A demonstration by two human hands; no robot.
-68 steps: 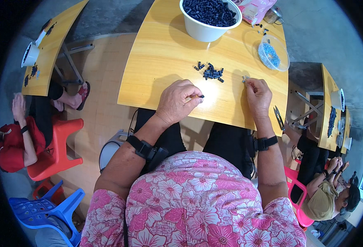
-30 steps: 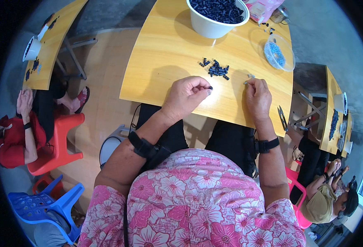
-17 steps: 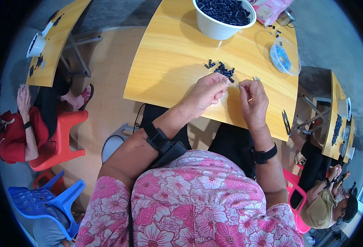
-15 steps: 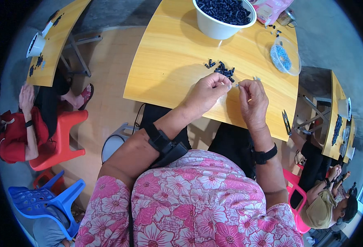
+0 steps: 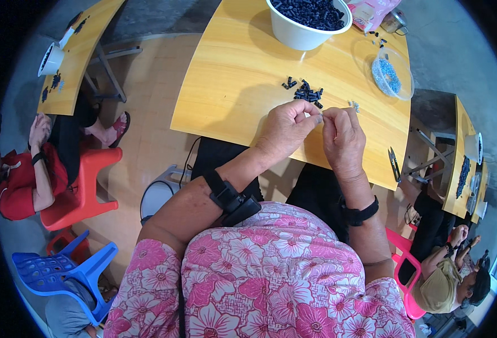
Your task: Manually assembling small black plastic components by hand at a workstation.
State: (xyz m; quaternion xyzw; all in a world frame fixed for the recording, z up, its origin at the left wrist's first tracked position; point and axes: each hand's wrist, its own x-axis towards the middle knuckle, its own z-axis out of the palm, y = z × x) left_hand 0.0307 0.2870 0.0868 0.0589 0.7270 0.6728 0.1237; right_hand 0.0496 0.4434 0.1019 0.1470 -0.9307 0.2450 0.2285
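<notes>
Over the near part of the table, my left hand [image 5: 289,125] and my right hand [image 5: 343,134] are pinched, fingertip to fingertip. Whatever sits between their fingers is too small to make out. Just beyond my left hand lies a loose pile of short black tubular pieces [image 5: 307,92], with a few more [image 5: 289,83] to its left. Beyond my right hand is a little group of small pale clear pieces [image 5: 354,105]. Farther right stands a round clear plastic container [image 5: 403,90] holding small blue and clear pieces [image 5: 389,76].
A white tub [image 5: 302,38] full of black pieces stands at the table's far side, near a pink bag [image 5: 366,12] and a glass mug [image 5: 393,22]. Black thread snips [image 5: 394,164] lie at the right edge. Other people sit at tables left and right, beside a blue chair [image 5: 62,270].
My hands have drawn together, the right one moving slightly left until the fingertips meet. The view has shifted a little; the piles on the table look unchanged.
</notes>
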